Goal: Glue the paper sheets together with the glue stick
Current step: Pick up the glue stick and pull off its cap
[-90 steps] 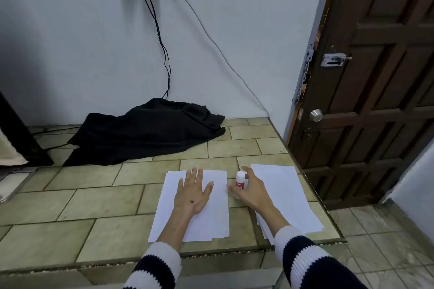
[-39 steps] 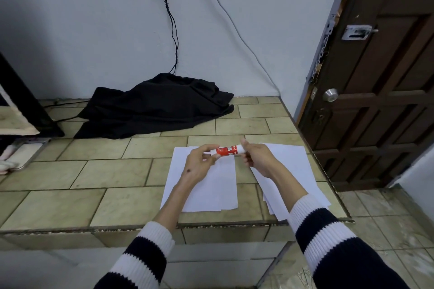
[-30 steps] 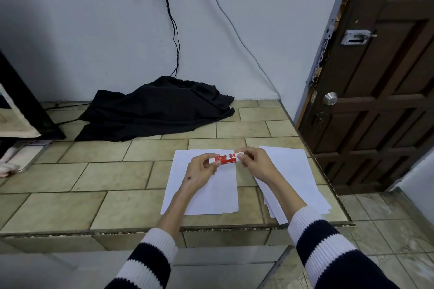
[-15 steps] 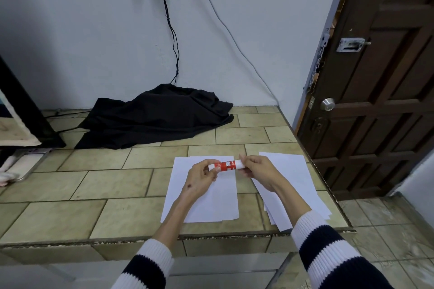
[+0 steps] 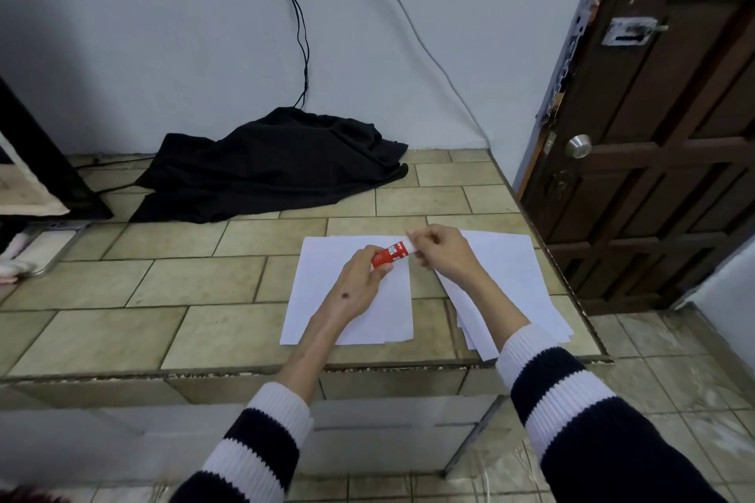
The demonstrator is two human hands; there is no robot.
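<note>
A red and white glue stick (image 5: 391, 252) is held level above the paper. My left hand (image 5: 359, 284) grips its red body from below left. My right hand (image 5: 443, 253) pinches the white cap end at the right. Under my hands lies a white paper sheet (image 5: 322, 290) on the tiled ledge, with a second sheet's edge showing beneath it. To the right is a loose stack of white sheets (image 5: 514, 286), partly covered by my right forearm.
A black cloth (image 5: 269, 167) lies heaped at the back by the wall, with cables hanging above it. The tiled ledge (image 5: 122, 298) ends in a front edge near me. A brown wooden door (image 5: 653, 135) stands at the right.
My right hand picked the glue stick up from between the papers and my left hand left the sheet to take its red body. Both hands now hold it, tilted slightly.
</note>
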